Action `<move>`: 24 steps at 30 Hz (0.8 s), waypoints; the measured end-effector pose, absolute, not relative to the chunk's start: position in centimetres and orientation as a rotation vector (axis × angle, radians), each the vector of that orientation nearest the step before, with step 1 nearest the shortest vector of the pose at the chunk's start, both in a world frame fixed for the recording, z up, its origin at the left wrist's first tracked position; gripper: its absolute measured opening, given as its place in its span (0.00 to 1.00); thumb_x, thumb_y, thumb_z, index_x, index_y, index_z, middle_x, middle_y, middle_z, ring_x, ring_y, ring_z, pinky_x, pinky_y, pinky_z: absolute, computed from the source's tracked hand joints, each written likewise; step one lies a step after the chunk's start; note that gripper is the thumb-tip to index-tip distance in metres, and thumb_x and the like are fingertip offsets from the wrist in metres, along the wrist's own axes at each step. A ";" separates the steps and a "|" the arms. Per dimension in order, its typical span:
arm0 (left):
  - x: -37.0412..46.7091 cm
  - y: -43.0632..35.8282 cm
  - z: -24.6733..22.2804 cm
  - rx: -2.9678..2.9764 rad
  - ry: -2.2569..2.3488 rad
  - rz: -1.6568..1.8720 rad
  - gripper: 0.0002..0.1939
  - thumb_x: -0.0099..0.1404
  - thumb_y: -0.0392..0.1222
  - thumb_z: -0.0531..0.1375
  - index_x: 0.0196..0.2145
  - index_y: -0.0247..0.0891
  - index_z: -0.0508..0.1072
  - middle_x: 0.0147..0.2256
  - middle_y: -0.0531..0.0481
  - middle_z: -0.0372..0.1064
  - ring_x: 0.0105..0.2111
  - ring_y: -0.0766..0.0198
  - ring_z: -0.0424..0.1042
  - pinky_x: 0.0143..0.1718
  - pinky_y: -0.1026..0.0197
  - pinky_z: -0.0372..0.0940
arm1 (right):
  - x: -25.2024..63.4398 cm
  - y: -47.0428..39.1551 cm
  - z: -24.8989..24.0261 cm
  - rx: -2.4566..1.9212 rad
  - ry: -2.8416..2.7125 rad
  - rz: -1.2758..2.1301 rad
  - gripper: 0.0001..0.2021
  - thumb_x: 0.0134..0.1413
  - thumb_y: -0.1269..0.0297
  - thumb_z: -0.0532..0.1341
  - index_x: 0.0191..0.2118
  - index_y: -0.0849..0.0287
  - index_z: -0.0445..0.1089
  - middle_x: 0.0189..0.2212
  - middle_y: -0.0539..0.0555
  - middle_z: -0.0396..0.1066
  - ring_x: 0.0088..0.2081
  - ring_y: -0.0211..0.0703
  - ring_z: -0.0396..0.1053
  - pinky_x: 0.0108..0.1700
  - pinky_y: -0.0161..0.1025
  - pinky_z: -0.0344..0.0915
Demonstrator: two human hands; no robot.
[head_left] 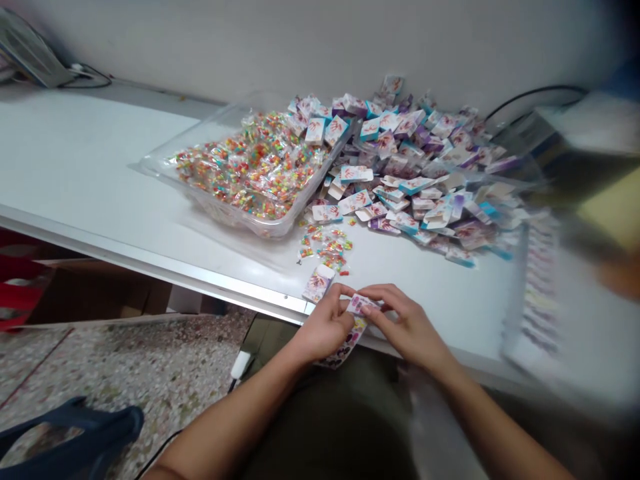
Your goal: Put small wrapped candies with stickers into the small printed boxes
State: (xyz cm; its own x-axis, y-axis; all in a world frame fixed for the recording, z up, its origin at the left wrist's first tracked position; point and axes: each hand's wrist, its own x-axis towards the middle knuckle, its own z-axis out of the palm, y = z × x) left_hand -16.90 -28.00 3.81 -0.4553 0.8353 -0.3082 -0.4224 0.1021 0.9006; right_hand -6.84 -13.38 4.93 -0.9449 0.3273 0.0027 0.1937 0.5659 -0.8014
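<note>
Between my two hands is a sticker sheet [358,327] with rows of pink, yellow and dark pictures, held at the table's front edge. My left hand [327,327] is closed on its left side, fingers curled. On its upper right part, my right hand [404,321] pinches it between thumb and fingers. Just beyond my left hand lies a small printed box [319,283] on the table edge. Past that box are several small clear packets of colourful candy [327,247].
A clear plastic tub [230,217] full of candy packets stands at centre left. Right of it spreads a heap of small printed boxes [410,180]. A stack of sticker sheets [540,287], blurred, lies at the right. Below left are a cardboard box [100,293] and a dark blue chair part [75,433].
</note>
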 end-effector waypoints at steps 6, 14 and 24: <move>-17.0 -28.2 3.4 0.430 1.586 1.415 0.13 0.60 0.50 0.60 0.34 0.37 0.65 0.18 0.61 0.55 0.17 0.72 0.52 0.20 0.68 0.45 | -7.1 -12.8 6.0 -0.625 -2.594 1.502 0.10 0.59 0.56 0.59 0.37 0.57 0.71 0.33 0.51 0.74 0.35 0.42 0.70 0.38 0.38 0.65; -16.6 -28.9 3.0 0.257 1.308 1.461 0.12 0.53 0.46 0.63 0.28 0.34 0.69 0.20 0.56 0.62 0.18 0.73 0.57 0.22 0.68 0.49 | -6.0 -14.1 5.9 -0.612 -2.596 1.847 0.11 0.58 0.54 0.59 0.36 0.56 0.70 0.28 0.50 0.73 0.31 0.40 0.69 0.34 0.37 0.66; -16.5 -28.9 3.0 0.279 1.369 1.509 0.15 0.56 0.47 0.64 0.36 0.37 0.66 0.22 0.57 0.65 0.21 0.69 0.63 0.23 0.67 0.58 | -6.4 -13.9 5.3 -0.610 -2.565 1.510 0.11 0.60 0.55 0.59 0.38 0.55 0.73 0.35 0.52 0.74 0.38 0.43 0.70 0.41 0.39 0.65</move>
